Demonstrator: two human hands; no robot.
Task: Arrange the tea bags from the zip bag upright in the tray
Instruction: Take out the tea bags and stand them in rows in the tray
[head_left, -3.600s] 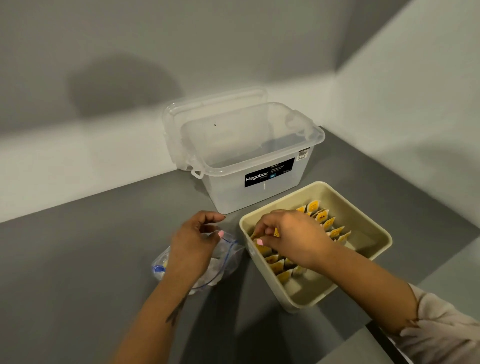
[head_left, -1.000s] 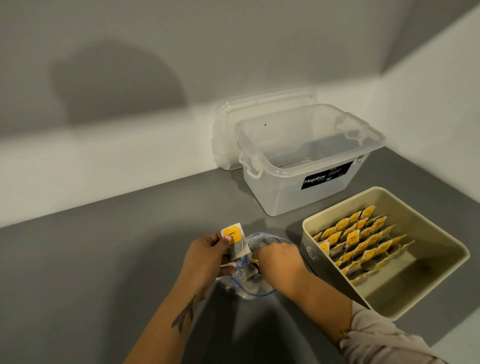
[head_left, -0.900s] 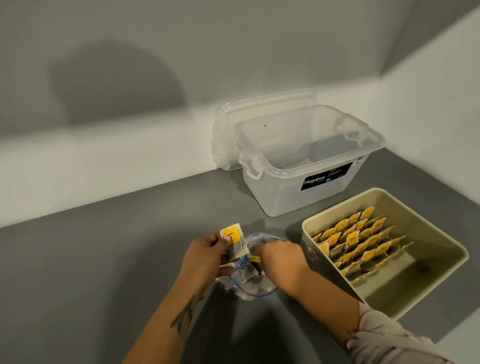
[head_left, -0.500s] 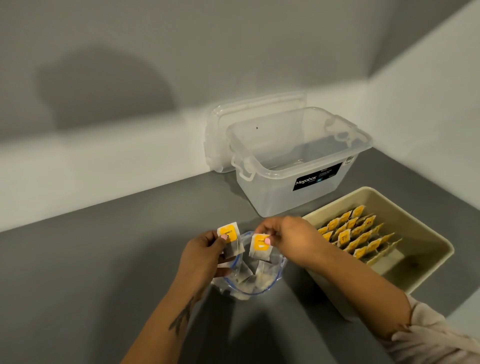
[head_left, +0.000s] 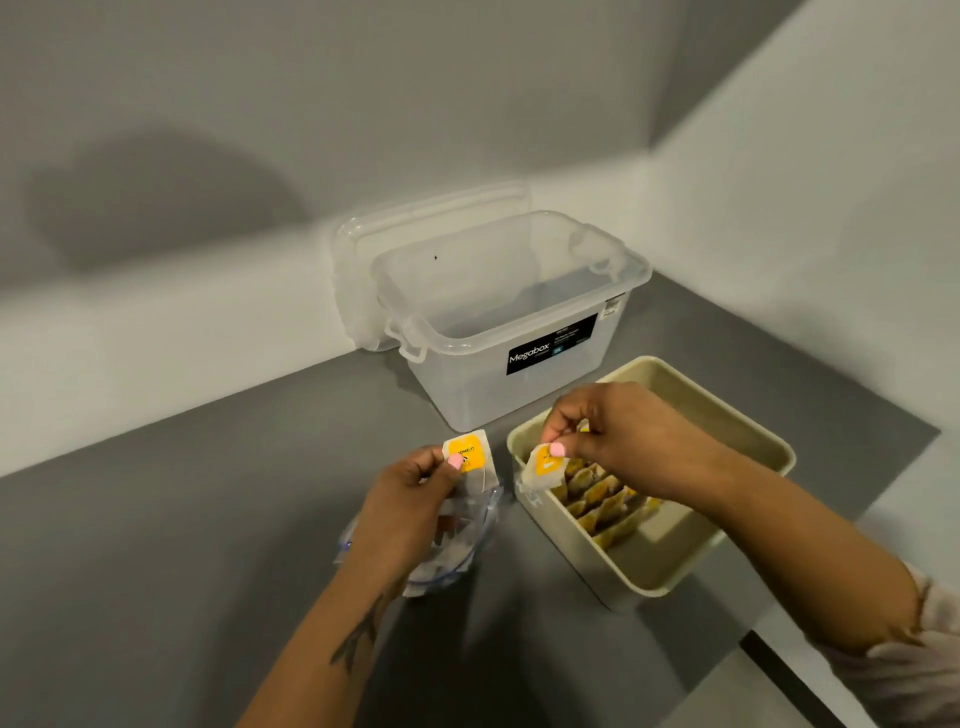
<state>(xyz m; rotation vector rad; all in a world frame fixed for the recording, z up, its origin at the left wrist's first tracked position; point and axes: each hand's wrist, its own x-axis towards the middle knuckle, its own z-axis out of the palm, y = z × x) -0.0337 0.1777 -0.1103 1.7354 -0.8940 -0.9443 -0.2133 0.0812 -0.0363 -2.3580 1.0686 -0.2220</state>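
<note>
While my right hand (head_left: 621, 441) pinches a tea bag (head_left: 543, 467) at the near-left corner of the tray (head_left: 748, 441), its fingers clamped on the yellow tag, my left hand (head_left: 415, 499) pinches a second tea bag (head_left: 467, 454) above the zip bag (head_left: 441, 551), thumb and fingers together on it; the zip bag lies on the desk (head_left: 182, 519) at nine o'clock from the tray; rows of tea bags (head_left: 602, 501) stand inside the tray; a clear box (head_left: 519, 332) sits at twelve o'clock.

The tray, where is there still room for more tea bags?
The tray is bare along its far wall and in the near right part beside the rows. It is crowded by the near left wall, where tea bags stand packed.
</note>
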